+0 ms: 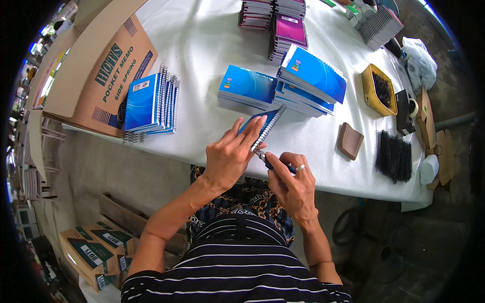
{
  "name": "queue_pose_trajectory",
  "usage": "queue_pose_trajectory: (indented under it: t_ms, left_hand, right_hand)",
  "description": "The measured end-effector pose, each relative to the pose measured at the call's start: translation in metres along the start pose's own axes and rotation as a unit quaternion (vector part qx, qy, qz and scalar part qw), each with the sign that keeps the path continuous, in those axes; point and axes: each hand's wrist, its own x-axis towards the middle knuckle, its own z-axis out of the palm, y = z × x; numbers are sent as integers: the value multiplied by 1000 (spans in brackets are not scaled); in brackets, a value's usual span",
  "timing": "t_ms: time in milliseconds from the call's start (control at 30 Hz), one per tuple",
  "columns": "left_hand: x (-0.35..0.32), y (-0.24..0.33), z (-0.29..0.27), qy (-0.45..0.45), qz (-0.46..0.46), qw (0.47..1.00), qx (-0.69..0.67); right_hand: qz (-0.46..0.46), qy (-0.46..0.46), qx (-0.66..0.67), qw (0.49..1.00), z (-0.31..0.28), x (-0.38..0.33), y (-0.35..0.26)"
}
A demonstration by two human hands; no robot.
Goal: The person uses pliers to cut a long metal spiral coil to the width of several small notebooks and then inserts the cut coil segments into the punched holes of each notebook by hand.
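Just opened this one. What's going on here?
Someone at a table with a white cover holds a blue spiral-bound notebook in the left hand. The right hand grips a small plier-like metal tool, its tip at the near end of the binding. Stacked blue notebooks sit just beyond; loose black wire coils lie to the right.

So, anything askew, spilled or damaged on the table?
The blue notebook pile right of the neater blue stack looks askew: its edges don't line up, upper books jutting past lower ones. No spill or damage visible.
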Motion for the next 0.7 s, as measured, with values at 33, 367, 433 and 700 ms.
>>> queue_pose_trajectory:
  t_ms: [33, 367, 433, 700]
  left_hand:
    - [0, -1, 0, -1, 1, 1000, 8]
    - [11, -21, -70, 85, 32, 989, 115]
    - [15, -41, -96, 131, -16, 978, 161]
    - [-18, -152, -127, -3, -144, 969, 203]
  right_hand:
    - [28, -15, 52, 998, 1, 0, 0]
    - [161, -115, 269, 943, -27, 28, 18]
    - [162, -26, 132, 977, -20, 25, 38]
    - [89, 27, -275, 957, -2, 4, 122]
